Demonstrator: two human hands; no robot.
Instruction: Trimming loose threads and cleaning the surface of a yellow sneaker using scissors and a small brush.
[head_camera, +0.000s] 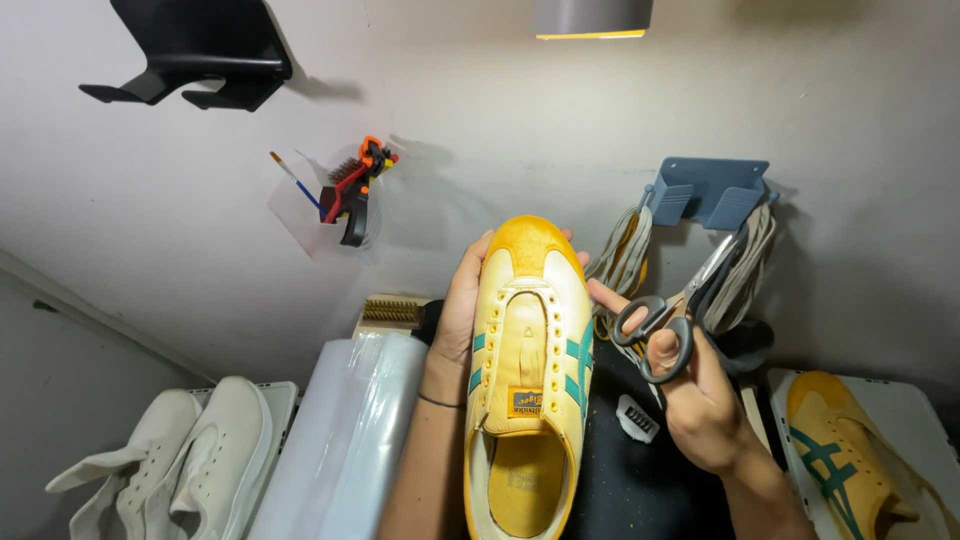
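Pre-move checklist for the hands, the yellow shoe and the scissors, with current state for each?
1. Left hand has the yellow sneaker gripped along its side, toe up: ok.
2. Right hand has fingers through the scissors handles: ok.
3. Scissor blades shut or open: cannot tell; they lie against the hanging laces.
4. Blades point up and away from the sneaker and the left hand: ok.
5. Sneaker eyelets are empty, no lace in them: ok.
6. Space around the hands: not ok, tight; a plastic film roll sits on the left, a second yellow sneaker on the right.
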